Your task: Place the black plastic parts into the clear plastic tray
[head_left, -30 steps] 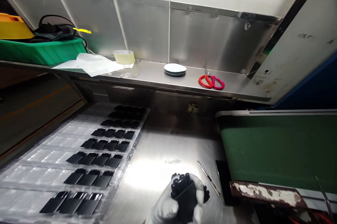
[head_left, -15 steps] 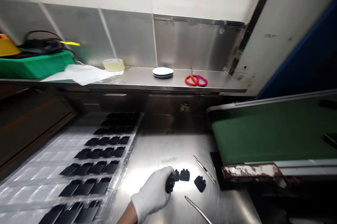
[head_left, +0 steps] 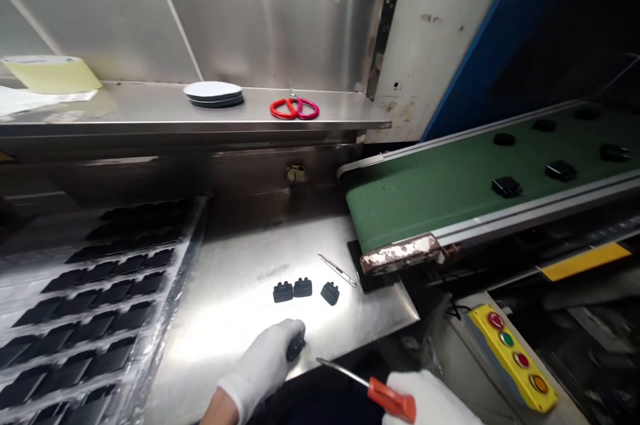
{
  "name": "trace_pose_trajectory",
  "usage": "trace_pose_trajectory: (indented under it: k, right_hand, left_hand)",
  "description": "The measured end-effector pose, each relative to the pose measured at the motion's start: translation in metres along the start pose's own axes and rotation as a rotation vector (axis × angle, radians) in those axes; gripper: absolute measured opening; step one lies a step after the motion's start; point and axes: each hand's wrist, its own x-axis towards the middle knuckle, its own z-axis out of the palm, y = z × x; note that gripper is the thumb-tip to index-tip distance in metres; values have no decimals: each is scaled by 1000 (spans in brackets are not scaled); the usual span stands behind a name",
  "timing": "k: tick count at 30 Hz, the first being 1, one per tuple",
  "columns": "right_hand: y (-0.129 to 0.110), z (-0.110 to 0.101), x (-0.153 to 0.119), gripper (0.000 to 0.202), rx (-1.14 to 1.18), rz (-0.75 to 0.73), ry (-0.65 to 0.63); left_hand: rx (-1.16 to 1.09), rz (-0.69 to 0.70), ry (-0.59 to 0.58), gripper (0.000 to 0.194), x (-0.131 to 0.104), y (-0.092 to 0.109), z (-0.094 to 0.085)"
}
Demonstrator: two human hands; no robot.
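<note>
White-gloved, my left hand [head_left: 265,365] pinches a small black part [head_left: 296,347] at the steel worktop's [head_left: 225,318] near edge. My right hand [head_left: 430,402] grips an orange-handled tool [head_left: 370,390] just off that edge. Three more black parts [head_left: 303,289] lie mid-worktop, tweezers [head_left: 337,270] beyond. Farther right, a green conveyor [head_left: 425,192] carries others.
</note>
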Motion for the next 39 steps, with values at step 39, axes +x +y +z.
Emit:
trace_pose_trajectory:
  k: [39]
  right_hand:
    - [200,30,-76,19,225,-328,-149]
  left_hand:
    - [-772,-269,707,19,-95,54,213]
